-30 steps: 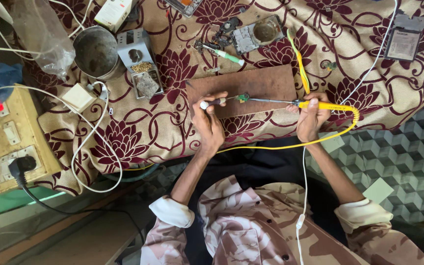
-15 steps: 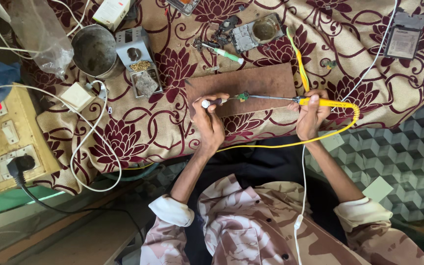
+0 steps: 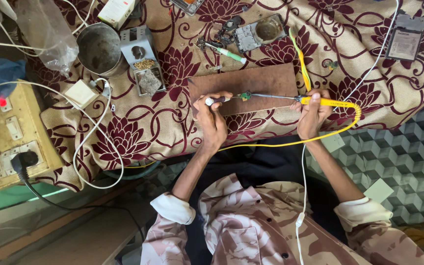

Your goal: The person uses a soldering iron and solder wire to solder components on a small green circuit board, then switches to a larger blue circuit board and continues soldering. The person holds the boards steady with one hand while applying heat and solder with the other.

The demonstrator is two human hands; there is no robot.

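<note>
My right hand [image 3: 313,114] grips the yellow handle of a soldering iron [image 3: 326,102]. Its long metal tip reaches left across a brown wooden board [image 3: 266,81] to a small green part [image 3: 245,95]. My left hand [image 3: 211,117] pinches a short tool with a white end [image 3: 209,101] and holds that green part at the board's lower left edge. A yellow cord [image 3: 290,143] loops from the iron's handle back under my forearms.
A floral maroon cloth [image 3: 138,132] covers the table. A metal cup [image 3: 99,49], a small metal stand [image 3: 143,66], a green-handled tool [image 3: 229,54] and circuit parts [image 3: 258,32] lie beyond the board. A yellow switchboard [image 3: 3,137] with a plug and white cables sits left.
Both hands stay at the board's lower edge. The left hand has shifted only slightly; the iron's tip remains at the green part.
</note>
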